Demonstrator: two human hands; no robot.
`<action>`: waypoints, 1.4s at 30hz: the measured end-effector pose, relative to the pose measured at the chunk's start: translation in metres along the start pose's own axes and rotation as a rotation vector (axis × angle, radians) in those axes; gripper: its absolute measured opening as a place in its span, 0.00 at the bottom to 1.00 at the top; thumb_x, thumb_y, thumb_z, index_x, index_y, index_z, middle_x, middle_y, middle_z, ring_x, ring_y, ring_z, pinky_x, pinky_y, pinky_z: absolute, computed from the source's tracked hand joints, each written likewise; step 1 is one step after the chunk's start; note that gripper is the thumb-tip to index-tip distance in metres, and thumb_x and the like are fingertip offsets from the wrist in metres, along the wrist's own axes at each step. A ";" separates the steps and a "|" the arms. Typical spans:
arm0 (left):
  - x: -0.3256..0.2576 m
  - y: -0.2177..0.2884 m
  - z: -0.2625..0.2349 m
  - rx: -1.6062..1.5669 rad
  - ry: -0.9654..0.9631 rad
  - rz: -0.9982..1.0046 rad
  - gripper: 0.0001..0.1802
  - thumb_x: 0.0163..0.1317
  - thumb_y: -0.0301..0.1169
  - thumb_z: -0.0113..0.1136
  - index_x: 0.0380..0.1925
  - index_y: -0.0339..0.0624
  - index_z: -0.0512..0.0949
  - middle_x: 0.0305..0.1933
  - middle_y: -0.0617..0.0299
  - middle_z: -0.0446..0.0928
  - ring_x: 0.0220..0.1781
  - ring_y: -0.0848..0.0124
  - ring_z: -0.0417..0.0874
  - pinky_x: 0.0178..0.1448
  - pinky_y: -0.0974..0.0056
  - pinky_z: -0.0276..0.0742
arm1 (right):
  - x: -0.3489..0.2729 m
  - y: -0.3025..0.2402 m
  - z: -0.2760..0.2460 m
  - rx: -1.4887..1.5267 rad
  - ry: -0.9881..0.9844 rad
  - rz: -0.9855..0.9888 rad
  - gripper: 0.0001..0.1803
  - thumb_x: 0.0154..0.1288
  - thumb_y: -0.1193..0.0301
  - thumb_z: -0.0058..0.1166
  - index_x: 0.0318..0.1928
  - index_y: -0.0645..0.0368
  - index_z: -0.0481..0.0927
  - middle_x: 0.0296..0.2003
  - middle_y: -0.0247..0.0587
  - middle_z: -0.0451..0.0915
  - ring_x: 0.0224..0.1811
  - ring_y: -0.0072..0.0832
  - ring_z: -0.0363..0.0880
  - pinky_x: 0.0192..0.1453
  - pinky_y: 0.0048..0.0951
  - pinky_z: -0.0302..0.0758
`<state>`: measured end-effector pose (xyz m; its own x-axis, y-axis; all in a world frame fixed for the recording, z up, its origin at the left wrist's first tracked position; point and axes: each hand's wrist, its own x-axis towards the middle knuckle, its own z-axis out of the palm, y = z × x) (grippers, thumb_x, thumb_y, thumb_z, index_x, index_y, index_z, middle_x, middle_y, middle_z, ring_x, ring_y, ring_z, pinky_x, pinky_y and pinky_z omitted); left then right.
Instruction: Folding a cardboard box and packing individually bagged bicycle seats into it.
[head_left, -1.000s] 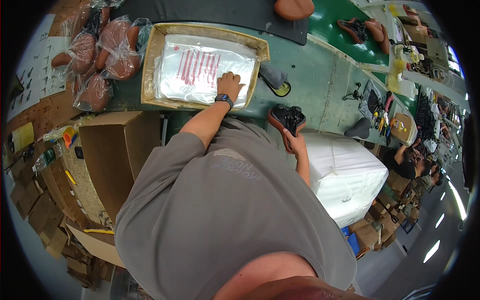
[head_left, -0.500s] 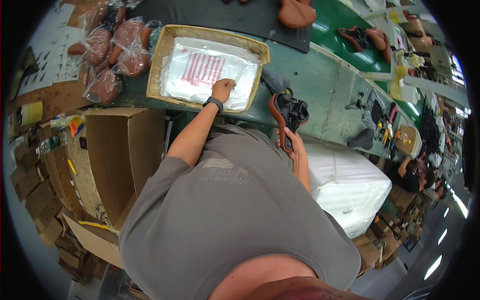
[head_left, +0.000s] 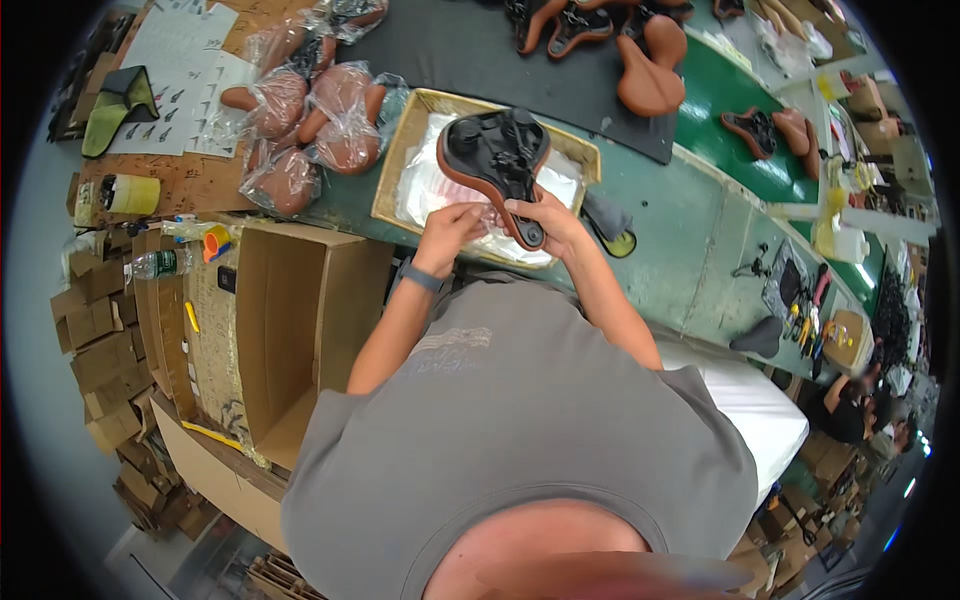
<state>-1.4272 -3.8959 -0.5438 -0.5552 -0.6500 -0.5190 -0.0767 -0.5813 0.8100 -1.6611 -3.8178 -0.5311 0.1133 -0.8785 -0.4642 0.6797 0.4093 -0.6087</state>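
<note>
Right hand (head_left: 545, 215) clenched on the narrow nose of a brown saddle (head_left: 492, 155), held underside-up over the tray (head_left: 400, 165) near the bench's front edge. Left hand (head_left: 447, 222) pinching clear plastic bags (head_left: 430, 185) in the tray, just beside the saddle. Bagged saddles (head_left: 310, 120) piled toward the bench's left end.

Green workbench (head_left: 690, 215), dark mat (head_left: 440, 45), open cardboard box (head_left: 300, 330), stacked cartons (head_left: 95, 350) at left
</note>
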 end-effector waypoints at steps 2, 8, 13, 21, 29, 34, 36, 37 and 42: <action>-0.022 0.016 -0.006 -0.421 0.027 -0.036 0.17 0.87 0.34 0.60 0.65 0.35 0.84 0.59 0.59 0.89 0.57 0.70 0.91 0.63 0.62 0.89 | 0.005 0.000 0.017 0.221 -0.004 0.028 0.24 0.78 0.70 0.70 0.67 0.63 0.76 0.48 0.48 0.88 0.45 0.37 0.93 0.51 0.40 0.94; -0.027 0.114 -0.083 -0.978 -0.064 0.279 0.07 0.83 0.31 0.64 0.52 0.42 0.85 0.46 0.65 0.85 0.45 0.71 0.83 0.52 0.66 0.80 | 0.003 -0.041 0.027 0.397 0.047 -0.103 0.25 0.79 0.70 0.66 0.69 0.66 0.74 0.49 0.56 0.85 0.47 0.42 0.87 0.54 0.44 0.87; 0.041 0.141 -0.054 -0.110 0.194 0.106 0.12 0.84 0.36 0.66 0.46 0.39 0.90 0.31 0.76 0.77 0.25 0.85 0.69 0.28 0.71 0.60 | 0.015 -0.083 -0.016 -0.584 0.013 -0.266 0.45 0.61 0.77 0.75 0.77 0.65 0.69 0.47 0.45 0.88 0.49 0.40 0.90 0.55 0.45 0.85; 0.142 0.258 0.075 0.786 -0.554 1.006 0.05 0.65 0.22 0.69 0.39 0.40 0.89 0.30 0.58 0.81 0.30 0.56 0.83 0.36 0.57 0.79 | 0.111 -0.129 -0.041 -0.777 0.461 -0.286 0.58 0.69 0.69 0.77 0.90 0.59 0.53 0.67 0.51 0.86 0.61 0.47 0.90 0.68 0.44 0.85; 0.216 0.315 -0.077 0.534 0.852 0.847 0.05 0.84 0.24 0.60 0.49 0.35 0.84 0.56 0.55 0.86 0.50 0.67 0.88 0.55 0.64 0.86 | 0.280 -0.317 -0.274 -1.389 0.804 -0.469 0.54 0.65 0.52 0.80 0.82 0.65 0.66 0.63 0.59 0.87 0.61 0.46 0.89 0.66 0.49 0.85; 0.213 0.234 -0.037 0.995 1.124 1.047 0.10 0.79 0.22 0.63 0.56 0.32 0.79 0.55 0.52 0.82 0.58 0.59 0.85 0.58 0.56 0.85 | 0.307 -0.317 -0.354 -1.783 1.387 -0.208 0.60 0.56 0.45 0.82 0.81 0.60 0.68 0.64 0.56 0.86 0.70 0.55 0.81 0.74 0.58 0.75; 0.208 0.166 -0.003 0.965 0.542 0.745 0.13 0.72 0.21 0.68 0.54 0.39 0.86 0.51 0.54 0.88 0.53 0.57 0.89 0.58 0.56 0.83 | 0.300 -0.303 -0.327 -1.730 1.373 -0.168 0.58 0.52 0.40 0.82 0.77 0.56 0.72 0.59 0.53 0.86 0.67 0.52 0.82 0.71 0.59 0.74; 0.207 0.114 0.016 0.894 0.397 0.573 0.10 0.71 0.21 0.68 0.50 0.41 0.88 0.48 0.54 0.91 0.50 0.55 0.92 0.56 0.56 0.85 | 0.286 -0.289 -0.313 -1.799 1.250 -0.209 0.53 0.53 0.39 0.81 0.73 0.53 0.75 0.58 0.51 0.86 0.65 0.50 0.82 0.67 0.58 0.75; 0.209 -0.051 0.110 1.091 -0.167 0.446 0.11 0.73 0.39 0.71 0.41 0.43 0.88 0.42 0.52 0.91 0.42 0.49 0.92 0.45 0.46 0.87 | 0.125 -0.200 -0.276 -1.517 1.249 -0.870 0.41 0.59 0.55 0.84 0.68 0.58 0.81 0.59 0.52 0.86 0.64 0.54 0.84 0.69 0.51 0.80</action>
<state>-1.6305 -3.9483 -0.6641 -0.8064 -0.5706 -0.1556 -0.4686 0.4560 0.7566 -1.9828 -3.9417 -0.6453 -0.6690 -0.5844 0.4593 -0.7418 0.4851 -0.4631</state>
